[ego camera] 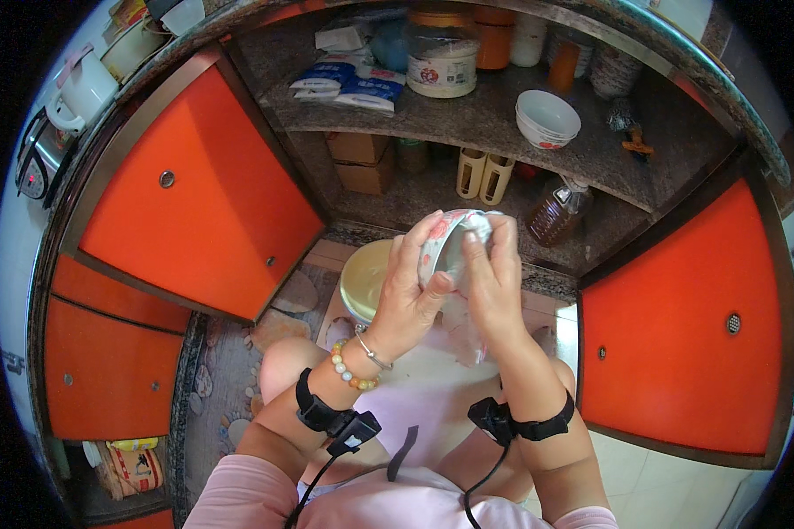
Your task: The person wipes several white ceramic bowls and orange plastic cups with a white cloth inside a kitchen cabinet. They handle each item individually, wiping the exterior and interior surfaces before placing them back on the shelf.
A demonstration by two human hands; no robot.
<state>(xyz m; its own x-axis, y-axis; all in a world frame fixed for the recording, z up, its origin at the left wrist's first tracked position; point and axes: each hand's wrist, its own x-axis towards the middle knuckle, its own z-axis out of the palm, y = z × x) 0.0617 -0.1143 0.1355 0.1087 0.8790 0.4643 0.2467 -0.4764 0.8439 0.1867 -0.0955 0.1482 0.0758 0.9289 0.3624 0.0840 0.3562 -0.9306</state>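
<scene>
My left hand [410,284] grips the outer side of a white bowl with a red floral pattern [440,231], tilted so its opening faces right. My right hand [496,271] presses a thin, pale cloth [463,324] against the bowl's rim and inside; the cloth hangs down below the hand. Part of the bowl is hidden by the fingers and the cloth. Past the hands, stacked white bowls [548,119] stand on the cabinet's upper shelf. A yellow basin [364,281] sits on the floor just left of my left hand.
Open orange cabinet doors [198,192] flank both sides. The upper shelf [463,125] holds blue-and-white packets [370,89], a large jar [442,63] and an orange-handled scrubber [635,142]. Below stand cardboard boxes [360,162], cream plastic holders [483,175] and a bottle of dark liquid [559,211].
</scene>
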